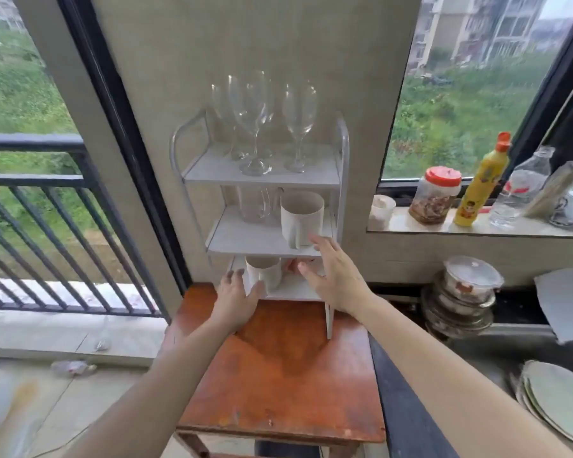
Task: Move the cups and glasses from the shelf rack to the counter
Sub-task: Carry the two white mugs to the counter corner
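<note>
A white three-tier shelf rack (pixel 344 166) stands on a reddish wooden table (pixel 278 368). Several clear wine glasses (pixel 252 117) stand on the top tier. The middle tier holds a white mug (pixel 300 219) and a clear glass mug (pixel 257 204) behind it. On the bottom tier sits another white mug (pixel 265 272). My left hand (pixel 237 292) is open, its fingers spread just left of the bottom mug and touching its side. My right hand (pixel 331 272) is open to the right of that mug, fingertips near the middle mug's base, holding nothing.
The counter (pixel 497 355) lies to the right with stacked plates (pixel 563 401) and stacked lidded bowls (pixel 463 292). The window sill holds a small white cup (pixel 381 211), a red-lidded jar (pixel 435 195), a yellow bottle (pixel 483 180) and a clear bottle (pixel 523 186). A railing is at left.
</note>
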Available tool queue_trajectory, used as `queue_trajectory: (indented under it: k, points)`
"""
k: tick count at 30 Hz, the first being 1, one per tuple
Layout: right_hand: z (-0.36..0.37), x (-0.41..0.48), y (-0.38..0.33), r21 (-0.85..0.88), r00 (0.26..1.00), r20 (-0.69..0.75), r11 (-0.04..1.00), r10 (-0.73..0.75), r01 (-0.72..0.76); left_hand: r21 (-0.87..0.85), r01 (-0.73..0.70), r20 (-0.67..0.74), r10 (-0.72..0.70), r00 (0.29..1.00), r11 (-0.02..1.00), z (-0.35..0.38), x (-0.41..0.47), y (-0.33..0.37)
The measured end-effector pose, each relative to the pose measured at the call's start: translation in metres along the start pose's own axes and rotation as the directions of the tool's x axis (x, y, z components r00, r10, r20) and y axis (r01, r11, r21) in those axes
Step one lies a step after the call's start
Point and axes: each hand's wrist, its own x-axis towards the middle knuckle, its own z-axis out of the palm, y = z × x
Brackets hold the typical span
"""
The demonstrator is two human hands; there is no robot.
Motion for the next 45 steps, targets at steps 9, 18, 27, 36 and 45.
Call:
queue_trajectory:
  k: [9, 18, 27, 36, 45]
  points:
    - [0.041, 0.048, -0.023, 0.545, 0.947, -0.025, 0.798, 0.321, -0.257, -0.188, 0.057, 0.108, -0.037, 0.993, 0.981, 0.028, 0.051, -0.016]
    - [0.041, 0.058, -0.030, 0.683, 0.900, 0.021, 0.651, 0.436, -0.331, -0.582, 0.267, 0.317, -0.088, 0.944, 0.768, 0.026, 0.040, -0.022]
    - [0.042, 0.000, -0.039, 0.724, 0.869, -0.149, 0.650, 0.473, -0.229, -0.597, 0.173, 0.131, -0.117, 0.984, 0.783, 0.032, -0.033, -0.050]
    - [0.077, -0.157, 0.000, 0.766, 0.675, -0.211, 0.549, 0.707, -0.336, -0.576, 0.198, 0.174, -0.118, 0.978, 0.793, 0.085, -0.105, -0.064]
    - [0.002, -0.318, 0.044, 0.824, 0.151, -0.464, 0.489, 0.873, -0.286, -0.594, 0.172, 0.428, 0.128, 0.894, 0.786, 0.175, -0.179, 0.054]
